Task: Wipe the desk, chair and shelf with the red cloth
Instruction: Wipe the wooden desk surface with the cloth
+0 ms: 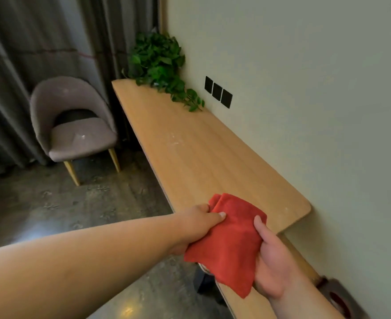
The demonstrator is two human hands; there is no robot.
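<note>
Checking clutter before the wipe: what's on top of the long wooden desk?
On the long wooden desk: a leafy green plant at the far end and whitish smudges mid-surface. The folded red cloth hides the near edge.

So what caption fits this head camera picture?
Two bare hands, left hand and right hand, hold a folded red cloth over a long wooden desk.

The light is dim and warm, the picture a little soft. A small glare lies on the floor [126,310] near. Straight edges bend toward the borders.

Red cloth [230,240] held folded in both hands — left hand [201,223], right hand [270,265] — above the desk [189,146]; white smears mid-surface.
</note>
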